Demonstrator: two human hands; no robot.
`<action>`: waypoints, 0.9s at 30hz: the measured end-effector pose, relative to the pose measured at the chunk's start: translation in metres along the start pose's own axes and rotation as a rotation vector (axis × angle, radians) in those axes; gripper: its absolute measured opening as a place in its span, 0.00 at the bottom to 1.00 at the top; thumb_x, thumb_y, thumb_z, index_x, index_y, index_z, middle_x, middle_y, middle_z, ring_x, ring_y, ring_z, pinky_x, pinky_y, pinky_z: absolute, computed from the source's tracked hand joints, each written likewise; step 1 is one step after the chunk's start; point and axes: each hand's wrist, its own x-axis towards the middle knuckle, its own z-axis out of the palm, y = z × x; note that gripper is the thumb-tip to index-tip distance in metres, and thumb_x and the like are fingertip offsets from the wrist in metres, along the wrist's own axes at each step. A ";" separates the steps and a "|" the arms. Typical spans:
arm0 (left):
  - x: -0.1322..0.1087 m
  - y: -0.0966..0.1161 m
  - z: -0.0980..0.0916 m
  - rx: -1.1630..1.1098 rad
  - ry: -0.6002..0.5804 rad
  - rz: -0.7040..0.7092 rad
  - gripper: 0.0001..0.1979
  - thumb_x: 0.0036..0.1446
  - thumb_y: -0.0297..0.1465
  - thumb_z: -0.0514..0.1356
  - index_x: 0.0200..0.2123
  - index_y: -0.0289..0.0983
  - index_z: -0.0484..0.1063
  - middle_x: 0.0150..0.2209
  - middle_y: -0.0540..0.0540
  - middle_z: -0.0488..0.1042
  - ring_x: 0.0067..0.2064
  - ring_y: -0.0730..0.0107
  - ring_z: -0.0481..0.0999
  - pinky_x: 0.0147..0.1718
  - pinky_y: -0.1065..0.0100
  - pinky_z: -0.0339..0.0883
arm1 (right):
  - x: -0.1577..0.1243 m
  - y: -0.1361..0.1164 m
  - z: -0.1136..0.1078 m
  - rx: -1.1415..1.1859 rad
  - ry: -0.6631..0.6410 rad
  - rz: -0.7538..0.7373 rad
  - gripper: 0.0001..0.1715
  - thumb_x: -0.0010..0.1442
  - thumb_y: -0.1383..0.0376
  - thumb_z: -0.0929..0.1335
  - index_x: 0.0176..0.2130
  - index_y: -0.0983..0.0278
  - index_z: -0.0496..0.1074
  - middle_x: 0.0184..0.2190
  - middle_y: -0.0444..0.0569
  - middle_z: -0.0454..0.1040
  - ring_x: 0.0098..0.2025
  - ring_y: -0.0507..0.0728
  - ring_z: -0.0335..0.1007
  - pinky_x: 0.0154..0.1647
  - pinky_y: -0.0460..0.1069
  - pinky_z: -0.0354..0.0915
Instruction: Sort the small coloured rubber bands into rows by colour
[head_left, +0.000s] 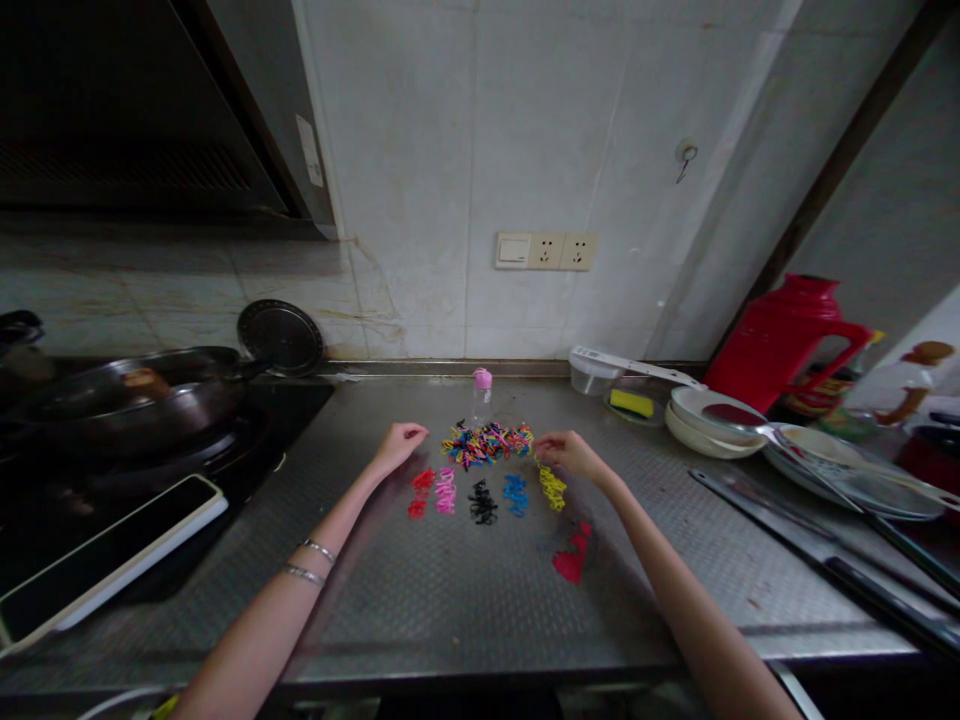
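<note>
Lying between left hand (pixel 401 446) and right hand (pixel 571 453) are mixed colourful bands (pixel 484 446).

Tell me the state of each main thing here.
Bottle: upright, capped
Mixed pile: colours jumbled
Red bands: grouped
Pink bands: grouped
Black bands: grouped
Blue bands: grouped
Yellow bands: grouped
Wok: uncovered
Red thermos: standing
Sockets: nothing plugged in
Left hand: fingers bent, left of the pile; hold unclear
Right hand: fingers bent, at the pile's right edge; hold unclear
</note>
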 end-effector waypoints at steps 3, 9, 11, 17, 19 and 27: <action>0.000 0.000 0.000 0.004 -0.004 0.005 0.12 0.48 0.31 0.54 0.31 0.32 0.74 0.32 0.43 0.76 0.35 0.66 0.74 0.37 0.69 0.64 | -0.009 0.001 -0.004 -0.056 -0.020 0.007 0.20 0.45 0.64 0.64 0.38 0.70 0.72 0.28 0.49 0.74 0.25 0.51 0.67 0.21 0.42 0.60; 0.000 0.001 0.001 0.007 -0.004 0.012 0.12 0.47 0.32 0.54 0.31 0.32 0.74 0.32 0.43 0.76 0.35 0.66 0.74 0.37 0.69 0.64 | -0.021 -0.001 -0.010 -0.156 -0.009 0.026 0.18 0.45 0.65 0.64 0.36 0.70 0.74 0.25 0.48 0.74 0.25 0.50 0.66 0.24 0.42 0.60; -0.001 0.004 0.002 0.014 -0.008 0.006 0.12 0.47 0.32 0.54 0.31 0.31 0.74 0.32 0.43 0.76 0.35 0.66 0.74 0.36 0.69 0.64 | -0.025 0.000 -0.013 -0.208 0.003 0.050 0.17 0.46 0.63 0.64 0.34 0.69 0.74 0.24 0.47 0.74 0.23 0.50 0.65 0.22 0.42 0.58; -0.006 0.022 0.010 0.048 -0.117 0.052 0.13 0.47 0.32 0.54 0.30 0.31 0.74 0.31 0.42 0.76 0.34 0.67 0.73 0.35 0.70 0.63 | -0.030 0.010 -0.021 -0.291 0.057 0.080 0.18 0.48 0.60 0.62 0.32 0.70 0.74 0.21 0.47 0.73 0.21 0.50 0.62 0.20 0.42 0.56; -0.011 0.029 0.013 0.080 -0.194 0.092 0.13 0.48 0.33 0.54 0.31 0.31 0.75 0.31 0.43 0.76 0.32 0.68 0.73 0.34 0.71 0.63 | -0.030 0.013 -0.023 -0.316 0.069 0.071 0.18 0.48 0.60 0.62 0.32 0.69 0.74 0.22 0.48 0.73 0.23 0.51 0.64 0.23 0.43 0.58; -0.025 0.059 0.028 0.312 -0.339 0.152 0.11 0.47 0.35 0.56 0.29 0.34 0.76 0.26 0.48 0.74 0.26 0.74 0.68 0.27 0.75 0.56 | -0.031 0.013 -0.024 -0.408 0.144 0.059 0.19 0.48 0.61 0.60 0.33 0.69 0.74 0.26 0.50 0.75 0.28 0.53 0.67 0.29 0.45 0.59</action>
